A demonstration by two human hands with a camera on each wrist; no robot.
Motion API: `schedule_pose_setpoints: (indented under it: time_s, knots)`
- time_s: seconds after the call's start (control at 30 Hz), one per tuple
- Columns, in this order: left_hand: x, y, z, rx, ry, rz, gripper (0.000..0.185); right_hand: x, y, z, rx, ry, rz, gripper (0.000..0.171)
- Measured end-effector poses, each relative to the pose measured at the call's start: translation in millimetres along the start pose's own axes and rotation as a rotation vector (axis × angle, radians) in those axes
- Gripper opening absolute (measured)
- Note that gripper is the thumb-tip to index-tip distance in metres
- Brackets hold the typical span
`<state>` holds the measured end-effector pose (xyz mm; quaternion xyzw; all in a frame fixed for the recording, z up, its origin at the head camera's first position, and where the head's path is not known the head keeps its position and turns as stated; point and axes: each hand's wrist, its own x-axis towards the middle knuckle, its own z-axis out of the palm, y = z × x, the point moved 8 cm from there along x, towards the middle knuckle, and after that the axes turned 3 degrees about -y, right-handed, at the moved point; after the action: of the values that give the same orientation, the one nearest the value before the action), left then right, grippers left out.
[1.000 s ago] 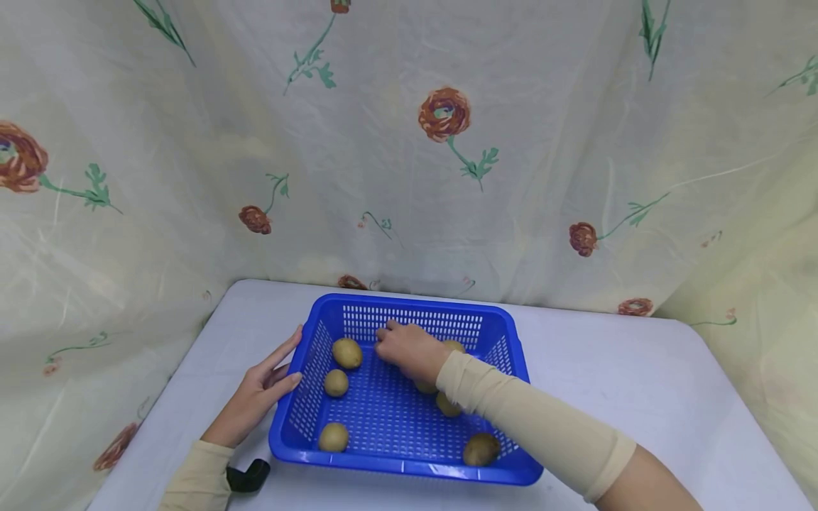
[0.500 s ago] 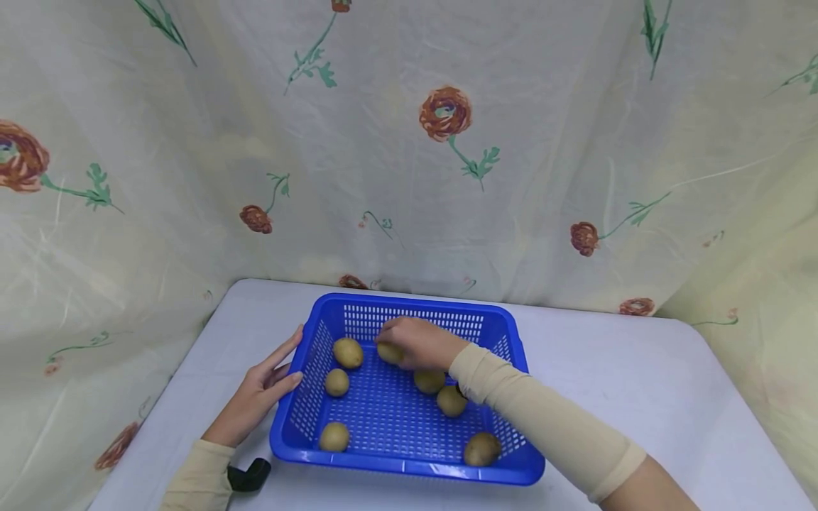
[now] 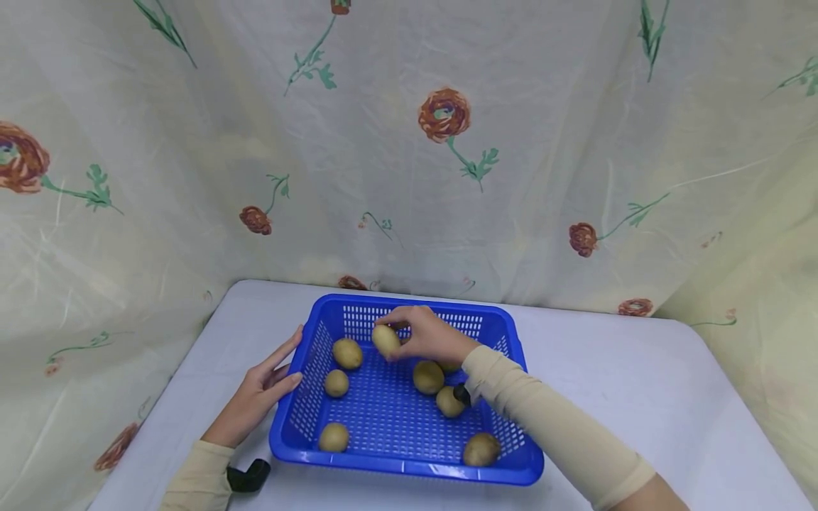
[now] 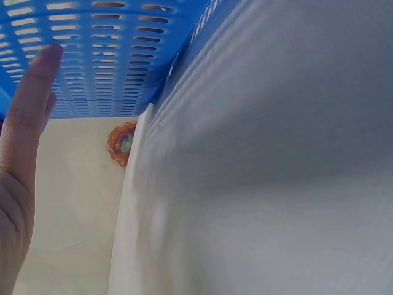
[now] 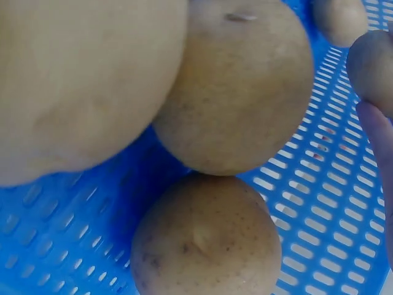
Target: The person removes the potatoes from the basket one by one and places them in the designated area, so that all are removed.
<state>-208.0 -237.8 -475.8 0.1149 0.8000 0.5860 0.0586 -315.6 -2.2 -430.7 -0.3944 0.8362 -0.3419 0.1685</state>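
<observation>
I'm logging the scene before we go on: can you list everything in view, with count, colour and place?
basket: one, blue, slotted plastic, on the table near its front edge.
held potato: one, yellow-brown, pinched above the basket's back left part.
loose potatoes: at least six, yellow-brown, lying in the basket; another may be hidden behind the hand.
table: one, pale grey-white, under the basket.
curtain: cream with red flowers, behind and beside the table.
left hand: fingers straight, against the basket's left wall.
right hand: pinches the held potato; beige sleeve.
</observation>
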Motion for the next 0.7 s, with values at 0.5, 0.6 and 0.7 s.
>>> schedule_pose_setpoints:
  time_s: [0.5, 0.6, 0.7]
  knots:
    - [0.3, 0.1, 1.0, -0.004, 0.0, -0.002, 0.066, -13, 1, -10, 0.171, 0.094, 0.042, 0.06]
    - [-0.1, 1.2, 0.7, -0.009, -0.001, 0.004, 0.066, -17, 1, -13, 0.166, 0.125, 0.038, 0.062]
    - [-0.1, 1.6, 0.0, -0.003, -0.001, 0.006, 0.066, -21, -1, -19, 0.163, 0.158, 0.023, 0.062]
